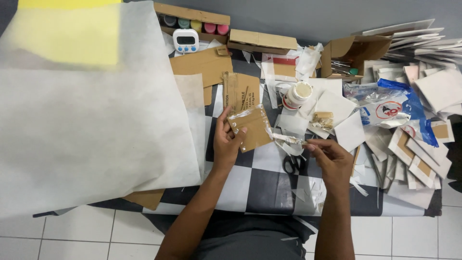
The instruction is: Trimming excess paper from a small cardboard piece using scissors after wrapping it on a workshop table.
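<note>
Cardboard square (251,128): brown, flat, shiny clear film on it, held tilted just above the checkered table (260,183).
Left hand (226,139): pinching the square's left edge, thumb on top.
Right hand (332,159): fingertips closed on a crinkly tape strip (287,139) running off the square's right side.
Scissors (293,164): right under the strip.
Room: big white sheet (86,125) crowds the left, card piles (414,154) the right; only a narrow gap in the middle.
</note>
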